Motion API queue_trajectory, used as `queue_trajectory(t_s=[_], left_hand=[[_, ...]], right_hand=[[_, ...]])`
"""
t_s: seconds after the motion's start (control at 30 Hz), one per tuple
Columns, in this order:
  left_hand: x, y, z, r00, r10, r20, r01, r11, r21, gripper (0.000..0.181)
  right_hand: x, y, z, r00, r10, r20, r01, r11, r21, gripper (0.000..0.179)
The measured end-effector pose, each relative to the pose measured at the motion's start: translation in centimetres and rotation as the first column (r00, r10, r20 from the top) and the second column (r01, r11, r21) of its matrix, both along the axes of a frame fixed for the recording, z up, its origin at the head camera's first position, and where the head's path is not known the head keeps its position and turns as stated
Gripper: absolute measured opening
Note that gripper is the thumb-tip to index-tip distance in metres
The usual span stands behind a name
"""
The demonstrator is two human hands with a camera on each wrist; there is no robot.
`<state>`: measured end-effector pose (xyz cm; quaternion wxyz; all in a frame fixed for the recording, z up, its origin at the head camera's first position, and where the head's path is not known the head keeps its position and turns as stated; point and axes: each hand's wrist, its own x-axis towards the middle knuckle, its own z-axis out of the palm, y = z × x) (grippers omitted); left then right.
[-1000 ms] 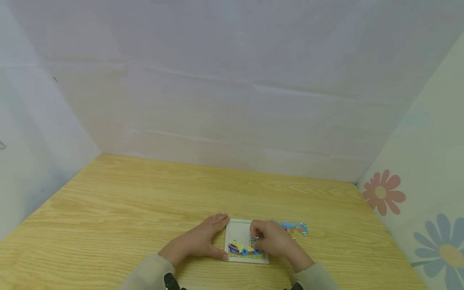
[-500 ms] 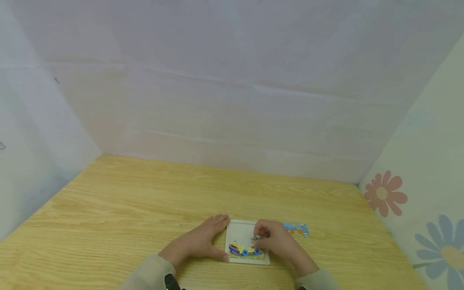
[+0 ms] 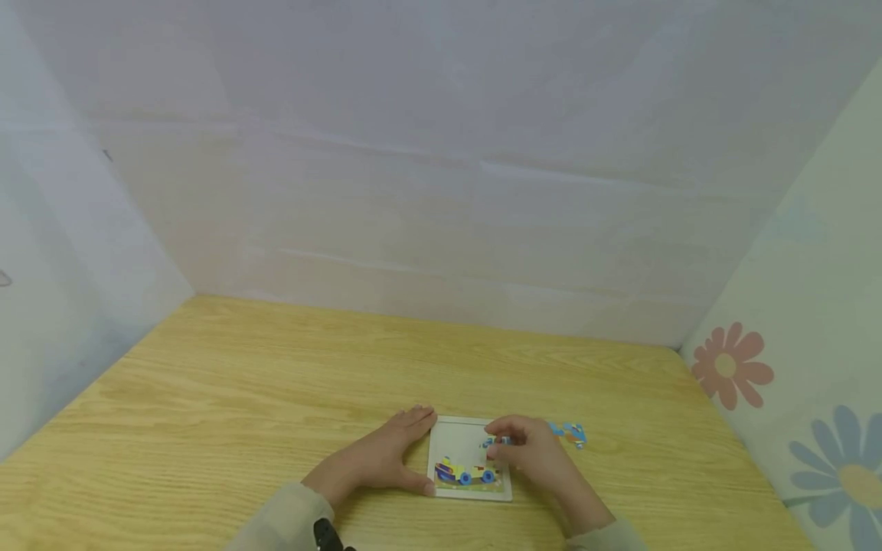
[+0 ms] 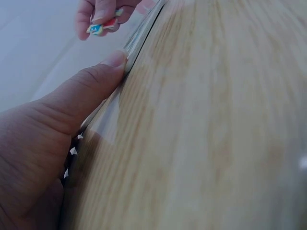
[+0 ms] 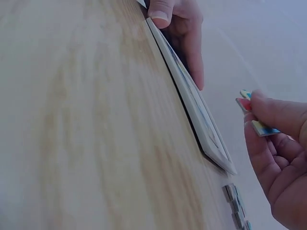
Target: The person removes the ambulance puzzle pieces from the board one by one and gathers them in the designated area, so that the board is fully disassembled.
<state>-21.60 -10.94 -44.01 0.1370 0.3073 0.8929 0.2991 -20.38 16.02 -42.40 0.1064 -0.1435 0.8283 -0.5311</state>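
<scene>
A white-rimmed puzzle tray [image 3: 471, 496] lies flat on the table, its lower part filled with pieces that picture a yellow and blue vehicle. My left hand [image 3: 382, 458] rests at the tray's left side, thumb at the near corner and straight fingers at the far one. Above the tray's right part, my right hand [image 3: 534, 450] pinches a puzzle piece [image 3: 494, 442] between thumb and fingers. That puzzle piece [image 5: 265, 128] shows red, yellow and blue in the right wrist view, tilted and clear of the tray. The thumb hides its middle.
Several loose puzzle pieces [image 3: 573, 435], blue and orange, lie on the wooden table [image 3: 289, 367] to the right of the tray, partly behind my right hand. Pale walls stand at the back and sides, with flowers printed on the right one.
My right hand has lifted slightly and moved right with the pinched puzzle piece, turning it; more of the picture in the tray shows. The left hand has stayed in place.
</scene>
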Motion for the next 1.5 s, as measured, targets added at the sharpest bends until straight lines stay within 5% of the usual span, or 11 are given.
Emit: queue_trajectory(t_s=[0.43, 0.93, 1.5], left_hand=[[-0.2, 0.0, -0.1, 1.0, -0.002, -0.005, 0.002, 1.0, -0.013, 0.107], [-0.1, 0.1, 0.0, 1.0, 0.005, 0.013, -0.005, 1.0, -0.014, 0.106], [-0.1, 0.0, 0.0, 1.0, 0.0, 0.005, 0.001, 1.0, -0.007, 0.106]], right_hand=[[1.1, 1.7, 0.8, 0.994, -0.083, 0.065, 0.09, 0.99, -0.107, 0.036], [1.8, 5.1, 1.1, 0.985, -0.133, 0.11, 0.143, 0.986, -0.086, 0.037], [2.2, 8.9, 0.8, 0.944, -0.281, 0.172, 0.283, 0.959, 0.011, 0.038]])
